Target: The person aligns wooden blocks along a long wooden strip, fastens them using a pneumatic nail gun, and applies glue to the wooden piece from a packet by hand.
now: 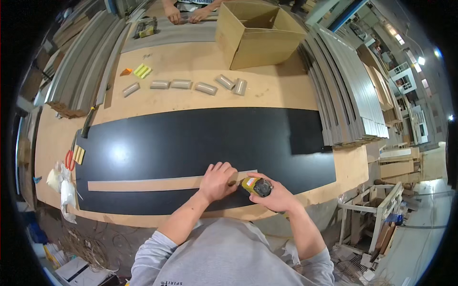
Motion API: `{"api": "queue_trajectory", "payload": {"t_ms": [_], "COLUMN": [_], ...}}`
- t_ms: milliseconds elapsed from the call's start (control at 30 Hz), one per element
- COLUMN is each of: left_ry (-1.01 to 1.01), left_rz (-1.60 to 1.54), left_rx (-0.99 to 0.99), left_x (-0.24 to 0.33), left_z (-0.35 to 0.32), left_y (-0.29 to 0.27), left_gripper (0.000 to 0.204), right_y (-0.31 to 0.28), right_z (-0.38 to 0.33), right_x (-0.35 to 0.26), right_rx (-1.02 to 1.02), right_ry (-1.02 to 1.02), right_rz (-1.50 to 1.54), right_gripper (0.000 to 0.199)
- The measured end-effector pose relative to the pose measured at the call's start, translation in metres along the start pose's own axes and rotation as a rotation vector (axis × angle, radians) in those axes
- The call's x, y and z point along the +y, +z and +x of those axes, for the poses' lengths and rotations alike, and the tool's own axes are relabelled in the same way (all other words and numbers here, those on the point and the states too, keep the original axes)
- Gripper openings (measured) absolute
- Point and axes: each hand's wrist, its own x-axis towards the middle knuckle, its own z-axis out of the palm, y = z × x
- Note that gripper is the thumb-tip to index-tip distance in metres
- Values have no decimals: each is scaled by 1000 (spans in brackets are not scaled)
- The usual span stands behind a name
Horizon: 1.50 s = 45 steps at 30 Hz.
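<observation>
A long, narrow tan strip (143,184) with a pale edge lies along the near part of a large black panel (200,138). My left hand (217,181) is closed over the strip towards its right end, its fingers curled across it. In my right hand (281,196) is a yellow-and-black cordless drill (261,187), gripped from the right. The drill's front end points left, close to my left thumb. Whether its tip touches the strip, or a screw sits there, I cannot tell.
Pale cylindrical pieces (182,84) lie beyond the panel, near a cardboard box (262,40). Grey boards are stacked at left (88,62) and right (350,90). A hammer (88,123) and red-handled scissors (70,160) lie at the left. Across the table are another person's hands (186,14).
</observation>
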Motion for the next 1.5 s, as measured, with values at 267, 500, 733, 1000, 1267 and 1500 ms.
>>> {"api": "queue_trajectory", "payload": {"t_ms": [267,500,733,1000,1267,1500], "left_ry": [-8,-88,-349,-482,-426,-191], "left_rz": [3,76,305,25,-680,-1146], "left_rx": [-32,-36,36,296,822,1318], "left_x": [-2,-6,-41,5,90,25], "left_z": [-5,-30,-101,-74,-65,-122], "left_y": [0,-27,-84,-174,-365,-329], "left_gripper": [49,63,49,53,46,30], "right_y": [0,-27,-13,71,144,148], "right_z": [1,46,64,86,62,87], "right_x": [15,56,95,108,39,32], "right_rx": [143,739,915,833,260,138], "right_ry": [-22,-64,-358,-505,-799,-597], "right_rz": [130,-215,-240,84,301,502], "right_gripper": [72,75,67,61,52,36]}}
